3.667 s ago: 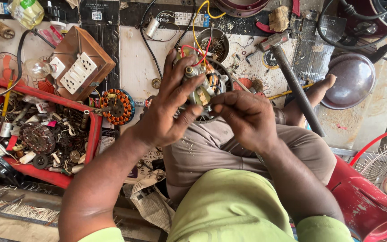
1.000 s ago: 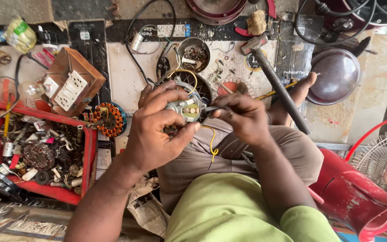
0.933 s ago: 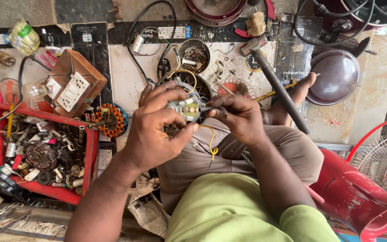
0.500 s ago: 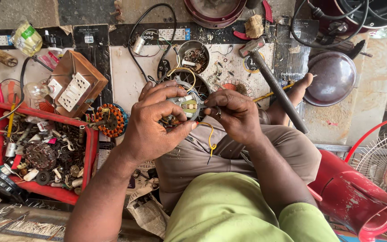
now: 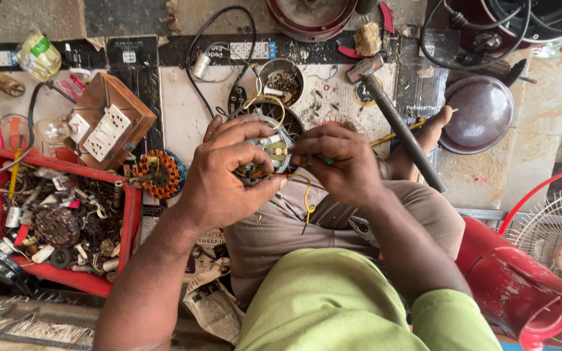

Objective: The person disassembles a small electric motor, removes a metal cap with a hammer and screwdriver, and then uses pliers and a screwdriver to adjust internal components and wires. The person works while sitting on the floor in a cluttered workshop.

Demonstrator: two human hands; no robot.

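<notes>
A red tray (image 5: pixel 128 224) lies at the left, filled with small metal parts, screws and gear pieces. Just right of it rests a copper-wound stator (image 5: pixel 162 173). Far of the tray stands a brown wooden box (image 5: pixel 108 127) with white sockets. A round metal tin (image 5: pixel 281 79) of small parts lies at far centre. A hammer (image 5: pixel 395 120) lies diagonally to the right — head far, handle near. Right of it sits a dark domed metal cover (image 5: pixel 478 114). A fan with a white wire guard (image 5: pixel 548 227) occupies the near right — on a red base.

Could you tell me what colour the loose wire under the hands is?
Yellow wire, head view.
</notes>
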